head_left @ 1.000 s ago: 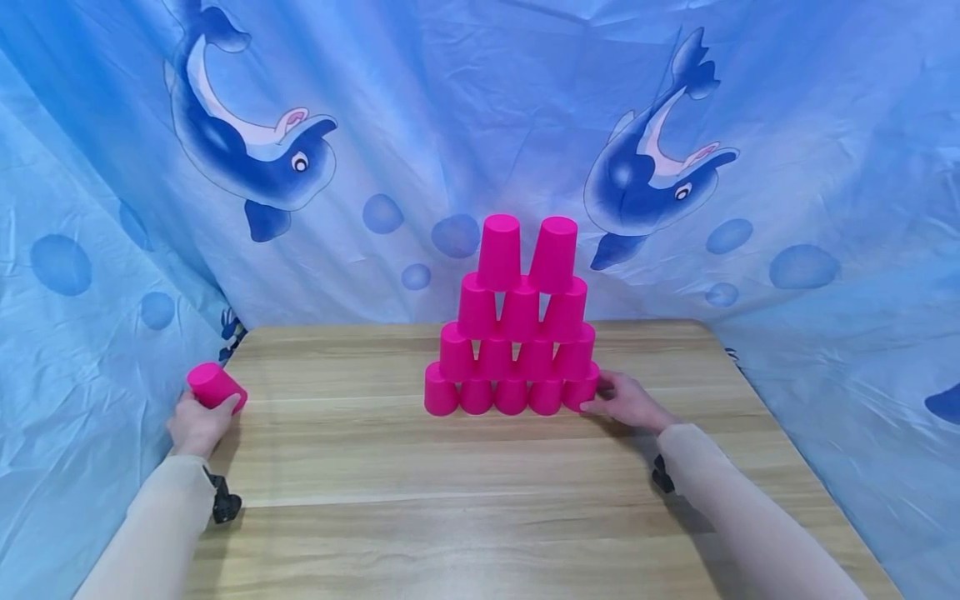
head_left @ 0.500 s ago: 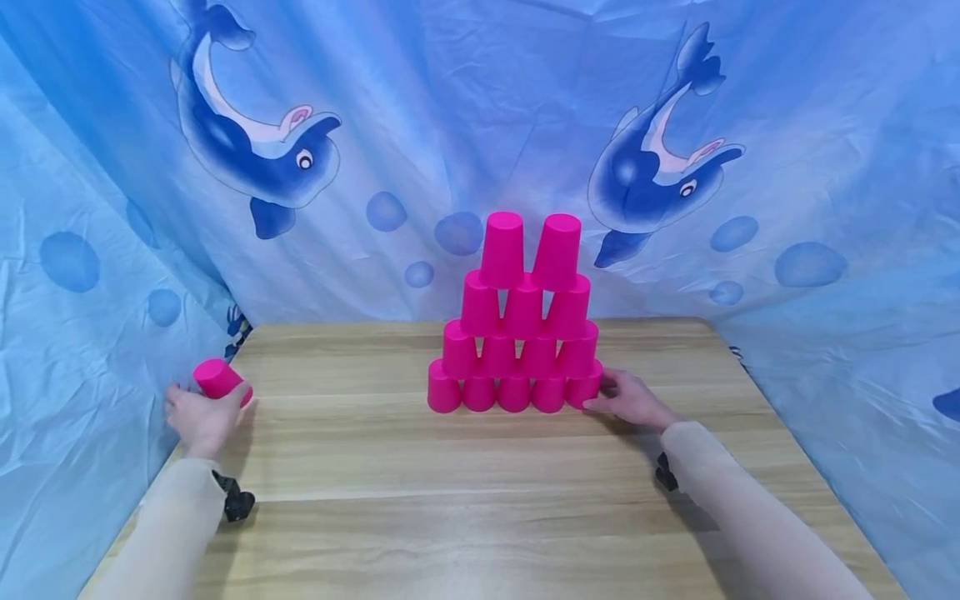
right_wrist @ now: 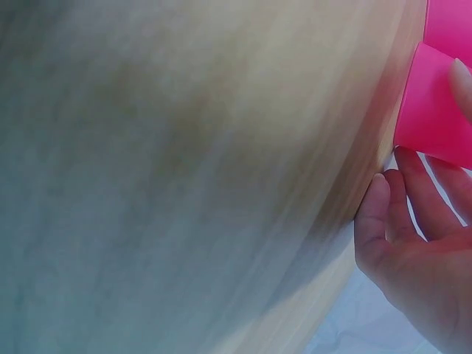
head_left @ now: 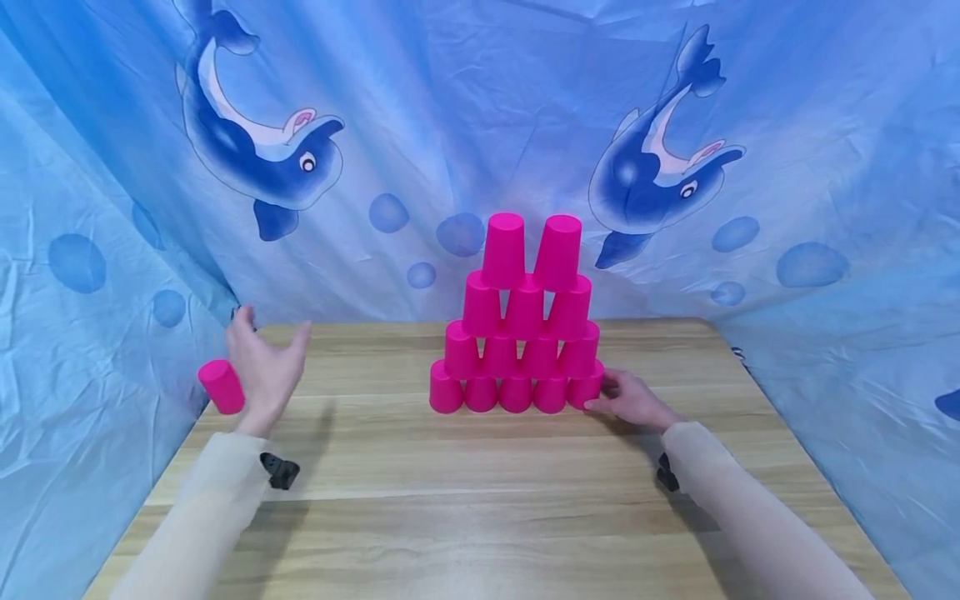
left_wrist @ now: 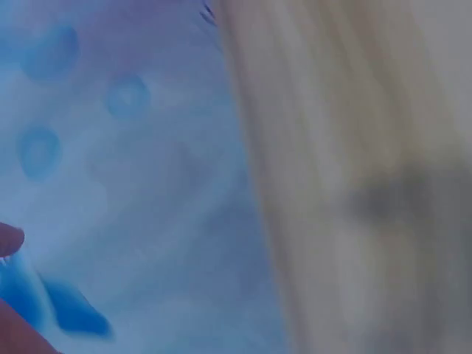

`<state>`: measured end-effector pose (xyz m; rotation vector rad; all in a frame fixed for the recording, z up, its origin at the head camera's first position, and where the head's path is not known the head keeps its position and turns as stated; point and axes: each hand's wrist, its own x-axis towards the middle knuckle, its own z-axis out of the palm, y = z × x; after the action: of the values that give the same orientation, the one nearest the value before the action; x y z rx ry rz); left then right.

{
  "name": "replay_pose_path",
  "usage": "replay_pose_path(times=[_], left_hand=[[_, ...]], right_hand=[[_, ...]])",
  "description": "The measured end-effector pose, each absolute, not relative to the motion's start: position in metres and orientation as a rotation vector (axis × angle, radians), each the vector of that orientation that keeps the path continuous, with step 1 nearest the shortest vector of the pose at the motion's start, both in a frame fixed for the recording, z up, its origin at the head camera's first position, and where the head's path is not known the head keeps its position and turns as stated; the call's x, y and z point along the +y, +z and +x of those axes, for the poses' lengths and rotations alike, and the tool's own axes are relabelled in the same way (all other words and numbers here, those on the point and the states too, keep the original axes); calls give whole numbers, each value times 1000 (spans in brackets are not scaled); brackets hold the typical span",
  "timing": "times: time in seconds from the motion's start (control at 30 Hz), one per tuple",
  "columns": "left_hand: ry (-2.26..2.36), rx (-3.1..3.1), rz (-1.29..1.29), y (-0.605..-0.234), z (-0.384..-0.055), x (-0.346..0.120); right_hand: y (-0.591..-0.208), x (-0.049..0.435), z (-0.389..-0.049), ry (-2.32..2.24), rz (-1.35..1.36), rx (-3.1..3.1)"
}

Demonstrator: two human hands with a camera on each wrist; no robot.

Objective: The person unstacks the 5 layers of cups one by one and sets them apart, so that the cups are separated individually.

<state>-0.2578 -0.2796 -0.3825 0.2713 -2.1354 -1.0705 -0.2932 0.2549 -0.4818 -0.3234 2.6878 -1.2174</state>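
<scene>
Inverted pink cups form a stepped pyramid on the wooden table, two of them in its top row and several in its bottom row. My right hand holds the bottom row's right-end cup, thumb at the front and fingers round the far side. At the table's left edge stands a lone pink cup, bottom up. Just right of it my left hand is raised, its fingers and thumb spread and nothing in its grasp. Only a fingertip and part of another digit show in the left wrist view.
The wooden table runs up to a blue cloth backdrop printed with dolphins and bubbles. More cloth hangs along both sides. The table's left edge crosses the left wrist view.
My left hand has let go of the lone cup and moved up and to the right. That cup was tilted and is now nearly upright. The right hand and pyramid stay put.
</scene>
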Motion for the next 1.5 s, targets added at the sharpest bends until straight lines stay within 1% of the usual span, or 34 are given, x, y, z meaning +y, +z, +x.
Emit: replay_pose_path(times=[0.2, 0.4, 0.6, 0.77, 0.93, 1.13, 1.5], left_hand=[[-1248, -2140, 20, -356, -266, -213], [-1332, -2173, -246, -333, -272, -160], [-1414, -2297, -365, -306, -275, -122], [-1523, -2364, -408, -284, -277, -101], [-1583, -2383, -449, -272, -282, -84], [-1627, -2379, -433, -268, -288, -71], [-1642, -2326, -496, -268, -295, -57]], right_hand=[[-484, 255, -295, -1213, -297, 2695], [-486, 254, -296, -1196, -250, 2700], [-485, 254, -295, -1214, -241, 2696], [-486, 255, -295, -1216, -271, 2695], [-483, 254, -293, -1217, -274, 2695], [-481, 253, -294, -1222, -294, 2689], [-485, 255, -294, -1208, -278, 2696]])
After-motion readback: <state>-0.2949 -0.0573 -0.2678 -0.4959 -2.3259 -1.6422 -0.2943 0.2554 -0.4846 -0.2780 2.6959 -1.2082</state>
